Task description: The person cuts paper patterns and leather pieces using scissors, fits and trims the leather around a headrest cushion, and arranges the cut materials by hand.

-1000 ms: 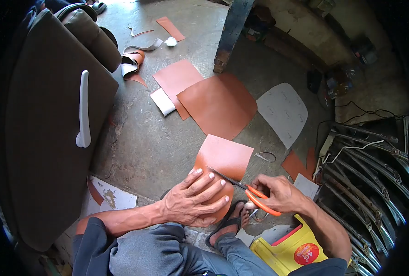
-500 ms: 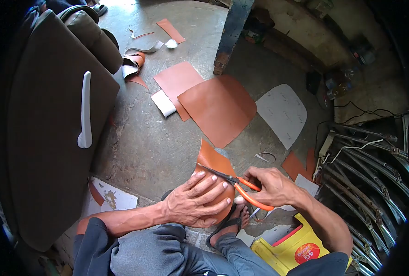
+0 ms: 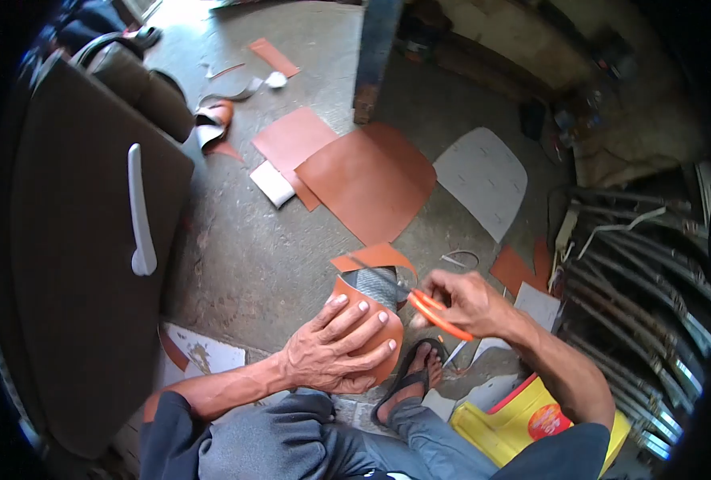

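My left hand [image 3: 335, 346] lies with fingers spread over an orange-brown leather piece [image 3: 378, 352], pressing it against a grey ribbed surface [image 3: 375, 290]. My right hand [image 3: 463, 304] is closed round the orange handles of the scissors [image 3: 431, 310]. The dark blades point up and left, over a separate orange strip [image 3: 381, 256] just beyond the held piece. A large brown leather panel [image 3: 367, 180] lies on the floor further ahead, overlapping a pinkish piece [image 3: 295, 138].
A dark upholstered panel [image 3: 91, 264] stands at left. Metal frames [image 3: 635, 296] are stacked at right. A yellow container [image 3: 491, 416] sits by my right knee. Ahead are a grey template [image 3: 483, 180], a white roll [image 3: 272, 185] and a blue post [image 3: 375, 60].
The scissors have moved up and closed in past the leather's far edge. A strip now lies apart from the piece under my left hand, baring the grey surface. The view has shifted slightly.
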Demonstrator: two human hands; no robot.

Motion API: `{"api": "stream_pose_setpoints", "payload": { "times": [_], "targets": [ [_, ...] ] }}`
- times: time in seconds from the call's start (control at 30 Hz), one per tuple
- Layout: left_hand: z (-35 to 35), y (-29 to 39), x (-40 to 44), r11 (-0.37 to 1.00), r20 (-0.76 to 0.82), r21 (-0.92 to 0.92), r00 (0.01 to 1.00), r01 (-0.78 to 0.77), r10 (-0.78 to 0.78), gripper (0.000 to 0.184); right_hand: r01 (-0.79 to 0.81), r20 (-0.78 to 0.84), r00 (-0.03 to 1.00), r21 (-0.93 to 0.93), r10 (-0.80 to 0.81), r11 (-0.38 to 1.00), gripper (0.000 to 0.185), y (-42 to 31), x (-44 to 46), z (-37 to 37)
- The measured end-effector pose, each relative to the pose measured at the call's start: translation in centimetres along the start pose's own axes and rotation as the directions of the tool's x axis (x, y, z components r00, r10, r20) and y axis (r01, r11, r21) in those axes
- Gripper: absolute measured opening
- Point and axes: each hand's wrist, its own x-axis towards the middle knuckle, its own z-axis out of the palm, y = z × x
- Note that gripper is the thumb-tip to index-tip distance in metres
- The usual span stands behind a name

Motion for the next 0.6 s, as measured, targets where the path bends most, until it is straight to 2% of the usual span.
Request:
{"api": "stream_pose_setpoints", "payload": {
  "times": [0.07, 0.13, 0.17, 0.23, 0.3, 0.33, 0.37, 0.4, 0.47, 0.6],
  "targets": [
    [-0.2, -0.5, 0.0, 0.999, 0.043, -0.022, 0.998, -0.035, 0.036, 0.053, -0.109, -0.07, 0.992, -0.104, 0.102, 0.989, 0.06, 2.2, -0.8, -0.2],
    [-0.5, -1.1, 0.3, 0.999, 0.025, -0.033, 1.0, 0.009, -0.008, 0.052, -0.298, -0.175, 0.95, -0.252, 0.26, 0.921, 0.06, 5.0, -2.0, 0.6],
    [-0.6, -1.4, 0.3, 0.999, 0.036, -0.039, 0.999, 0.02, -0.018, 0.052, -0.304, -0.19, 0.946, -0.24, 0.263, 0.922, 0.06, 6.1, -2.6, 1.7],
    [-0.7, -2.0, 0.8, 0.999, 0.034, -0.042, 0.999, 0.017, -0.016, 0.053, -0.429, -0.283, 0.858, 0.065, 0.429, 0.901, 0.058, 7.6, -4.4, 5.2],
    [-0.8, -2.0, 0.7, 0.998, 0.029, -0.056, 0.999, 0.026, -0.025, 0.056, -0.269, -0.273, 0.881, 0.381, 0.385, 0.885, 0.052, 6.2, -6.1, 8.6],
    [-0.7, -2.1, 0.6, 0.998, 0.037, -0.054, 0.999, 0.03, -0.028, 0.056, -0.22, -0.234, 0.905, 0.461, 0.357, 0.86, 0.053, 5.0, -6.9, 9.7],
    [-0.5, -2.2, 0.6, 0.997, 0.011, -0.07, 0.999, 0.034, -0.033, 0.057, -0.146, -0.245, 0.92, 0.511, 0.306, 0.847, 0.055, 3.7, -7.6, 10.9],
    [-0.4, -2.3, 0.6, 0.996, -0.016, -0.087, 0.999, 0.035, -0.036, 0.058, -0.173, -0.198, 0.927, 0.525, 0.318, 0.833, 0.057, 2.6, -8.3, 11.7],
    [-0.6, -2.6, 0.9, 0.996, 0.0, -0.083, 0.999, 0.045, -0.045, 0.06, -0.102, -0.194, 0.938, 0.641, 0.289, 0.76, 0.06, 2.0, -9.2, 14.1],
    [-0.9, -2.8, 2.0, 0.997, 0.051, -0.052, 0.997, 0.063, -0.06, 0.062, -0.086, -0.155, 0.95, 0.704, 0.272, 0.705, 0.06, 1.7, -9.2, 16.8]
  ]
}}
